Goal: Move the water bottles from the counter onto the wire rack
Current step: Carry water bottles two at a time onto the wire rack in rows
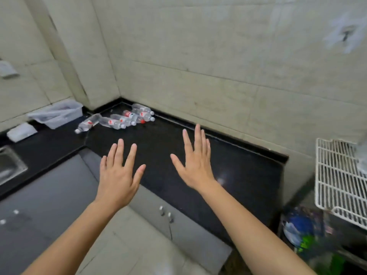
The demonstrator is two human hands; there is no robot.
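Several clear water bottles (119, 120) with red-and-white labels lie on their sides in the far corner of the black counter (238, 175). A white wire rack (341, 181) sits at the right edge of view, beyond the counter's end. My left hand (117, 175) hovers over the counter's front edge, palm down, fingers spread, holding nothing. My right hand (195, 161) is held the same way above the middle of the counter, empty. Both hands are well short of the bottles.
A clear plastic bin (57, 114) and a white box (20, 132) stand left of the bottles. A steel sink (10, 167) is at the far left. Grey cabinet doors (178, 221) run below the counter. Coloured bags (301, 229) lie under the rack.
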